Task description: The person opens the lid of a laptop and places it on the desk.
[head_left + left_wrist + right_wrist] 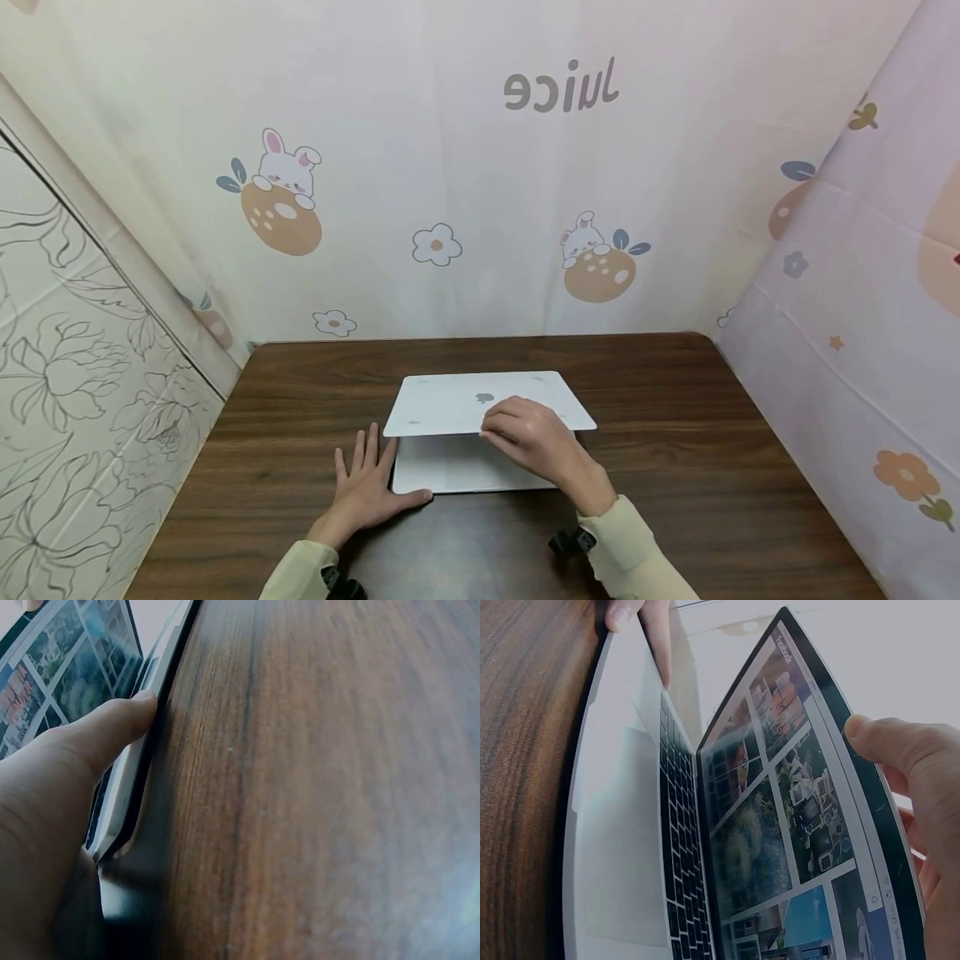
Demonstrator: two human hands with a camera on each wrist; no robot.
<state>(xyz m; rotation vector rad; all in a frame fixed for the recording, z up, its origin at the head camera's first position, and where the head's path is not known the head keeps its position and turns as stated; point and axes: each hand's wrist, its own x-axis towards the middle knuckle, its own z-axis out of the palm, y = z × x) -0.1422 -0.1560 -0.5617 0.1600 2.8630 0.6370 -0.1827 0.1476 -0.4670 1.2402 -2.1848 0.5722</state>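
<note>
A silver laptop (465, 468) sits on the wooden counter (690, 467), its lid (438, 407) partly raised and slanting over the base. The base lies just to the right of the left hand (366, 495), whose fingers are spread and fairly straight: the thumb rests on the front edge near the left corner, and the index finger lies along the left side. The right hand (540, 443) is above the base, pinching the lid's free edge near its middle, with the thumb on the screen side and the other fingers behind. In the right wrist view, the lit screen (754, 825) shows a grid of pictures, facing the keyboard (676, 825) and trackpad (622, 840). Behind the counter hangs a printed curtain (480, 175).
</note>
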